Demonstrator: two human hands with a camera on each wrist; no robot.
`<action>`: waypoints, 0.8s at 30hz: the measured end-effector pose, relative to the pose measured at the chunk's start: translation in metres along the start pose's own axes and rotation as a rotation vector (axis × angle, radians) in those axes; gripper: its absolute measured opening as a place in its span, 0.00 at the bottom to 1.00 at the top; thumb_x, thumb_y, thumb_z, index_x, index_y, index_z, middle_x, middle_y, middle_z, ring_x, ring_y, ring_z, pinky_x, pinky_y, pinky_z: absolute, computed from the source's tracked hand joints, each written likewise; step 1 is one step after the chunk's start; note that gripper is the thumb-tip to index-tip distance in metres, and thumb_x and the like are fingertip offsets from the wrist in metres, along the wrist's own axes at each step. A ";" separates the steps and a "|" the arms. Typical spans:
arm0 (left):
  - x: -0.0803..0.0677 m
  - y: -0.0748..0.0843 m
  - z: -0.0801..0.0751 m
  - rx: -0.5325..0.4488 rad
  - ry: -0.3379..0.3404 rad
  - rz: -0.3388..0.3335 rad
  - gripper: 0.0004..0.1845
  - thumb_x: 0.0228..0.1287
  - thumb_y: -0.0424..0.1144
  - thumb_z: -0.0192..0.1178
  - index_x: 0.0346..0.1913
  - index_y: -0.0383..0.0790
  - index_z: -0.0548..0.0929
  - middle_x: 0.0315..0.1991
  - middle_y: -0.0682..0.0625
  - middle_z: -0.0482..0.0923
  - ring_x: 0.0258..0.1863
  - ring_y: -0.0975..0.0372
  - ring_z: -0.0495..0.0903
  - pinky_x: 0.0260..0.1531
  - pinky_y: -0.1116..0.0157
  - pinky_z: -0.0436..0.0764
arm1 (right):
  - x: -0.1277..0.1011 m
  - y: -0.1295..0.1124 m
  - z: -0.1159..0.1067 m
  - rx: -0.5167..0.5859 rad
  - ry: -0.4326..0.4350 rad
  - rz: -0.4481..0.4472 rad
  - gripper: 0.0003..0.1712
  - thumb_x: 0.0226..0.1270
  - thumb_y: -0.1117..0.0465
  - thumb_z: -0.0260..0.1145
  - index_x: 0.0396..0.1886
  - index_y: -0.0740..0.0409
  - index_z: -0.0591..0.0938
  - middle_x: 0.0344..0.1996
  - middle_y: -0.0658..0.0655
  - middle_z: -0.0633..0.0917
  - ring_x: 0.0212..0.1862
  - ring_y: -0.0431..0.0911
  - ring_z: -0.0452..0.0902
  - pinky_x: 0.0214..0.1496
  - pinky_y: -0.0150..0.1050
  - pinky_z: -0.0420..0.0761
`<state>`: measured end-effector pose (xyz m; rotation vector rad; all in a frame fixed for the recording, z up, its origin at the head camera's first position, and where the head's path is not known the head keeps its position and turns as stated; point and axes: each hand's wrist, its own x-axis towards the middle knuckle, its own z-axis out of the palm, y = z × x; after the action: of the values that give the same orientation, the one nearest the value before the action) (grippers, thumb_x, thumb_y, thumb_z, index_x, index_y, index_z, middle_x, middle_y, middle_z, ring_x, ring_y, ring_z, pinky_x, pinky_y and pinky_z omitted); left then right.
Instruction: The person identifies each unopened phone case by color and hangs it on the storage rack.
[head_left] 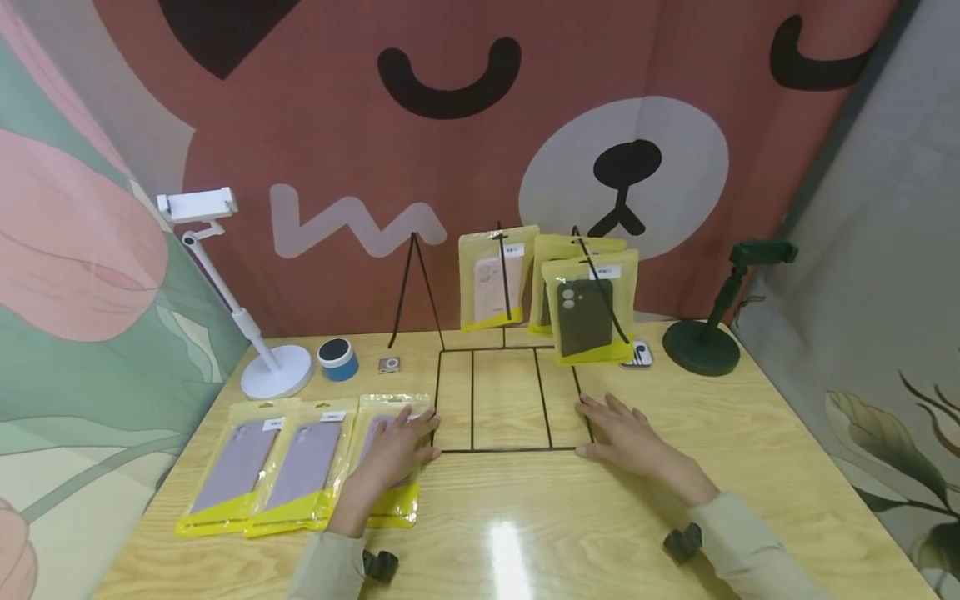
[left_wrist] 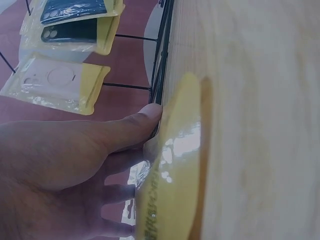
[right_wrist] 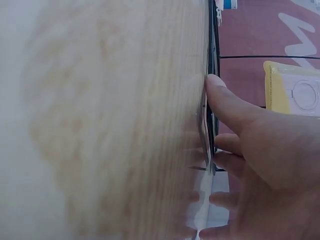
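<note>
Hands lie flat on the wooden table [head_left: 525, 533], well apart, one at each front corner of the black wire rack [head_left: 510, 400]. The left hand [head_left: 401, 446] rests with straight fingers on the rightmost of three yellow-edged case packets [head_left: 390, 458], thumb touching the rack's front left corner; it grips nothing. The right hand [head_left: 626, 433] lies palm-down with fingers spread, its thumb against the front right corner, and also holds nothing. The rack's flat base sits at the middle of the table, its upright wires rising at the back.

Judged from this posture, the step in hand is steadying or squaring the rack. Do this well by pressing evenly at both corners and keeping the base wire flat on the wood, since thin wire tends to flex if one side is pushed harder.

Hanging packets [head_left: 588, 308] load the right and centre uprights, so a jolt could swing them off. The two purple-case packets [head_left: 277, 467] lie left of the left hand. A white phone stand [head_left: 273, 371], a blue round speaker [head_left: 337, 358] and a small square device [head_left: 389, 365] stand behind them; a dark green stand [head_left: 701, 346] sits at the right rear, near the rack.
</note>
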<state>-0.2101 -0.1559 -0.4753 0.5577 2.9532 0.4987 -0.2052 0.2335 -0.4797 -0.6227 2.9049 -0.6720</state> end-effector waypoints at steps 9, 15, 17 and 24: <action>0.005 0.001 -0.001 -0.005 0.017 0.003 0.29 0.63 0.48 0.63 0.65 0.42 0.74 0.69 0.48 0.66 0.71 0.41 0.56 0.62 0.32 0.51 | 0.009 0.010 -0.003 -0.006 0.028 -0.037 0.40 0.61 0.41 0.66 0.68 0.58 0.71 0.70 0.61 0.66 0.70 0.70 0.53 0.59 0.77 0.53; -0.003 0.001 -0.015 -0.070 0.078 0.031 0.27 0.62 0.43 0.65 0.63 0.39 0.76 0.68 0.45 0.67 0.69 0.35 0.53 0.59 0.30 0.55 | 0.009 0.012 0.003 0.021 0.023 -0.049 0.40 0.61 0.42 0.66 0.67 0.60 0.72 0.70 0.63 0.66 0.69 0.71 0.53 0.58 0.77 0.52; -0.008 -0.004 -0.028 -0.077 0.128 0.038 0.27 0.62 0.42 0.65 0.63 0.38 0.76 0.68 0.43 0.67 0.69 0.34 0.53 0.58 0.30 0.56 | 0.010 0.013 0.005 0.023 0.019 -0.050 0.40 0.61 0.42 0.66 0.67 0.60 0.72 0.70 0.62 0.66 0.69 0.71 0.52 0.58 0.78 0.52; -0.047 -0.070 -0.070 0.057 0.217 -0.110 0.26 0.64 0.43 0.63 0.62 0.36 0.76 0.66 0.33 0.65 0.64 0.27 0.55 0.50 0.27 0.62 | 0.012 0.015 0.004 0.037 0.034 -0.041 0.40 0.62 0.42 0.66 0.67 0.61 0.71 0.70 0.63 0.65 0.70 0.71 0.52 0.59 0.77 0.51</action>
<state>-0.2013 -0.2562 -0.4309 0.3648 3.1909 0.4941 -0.2208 0.2397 -0.4898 -0.6750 2.9109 -0.7472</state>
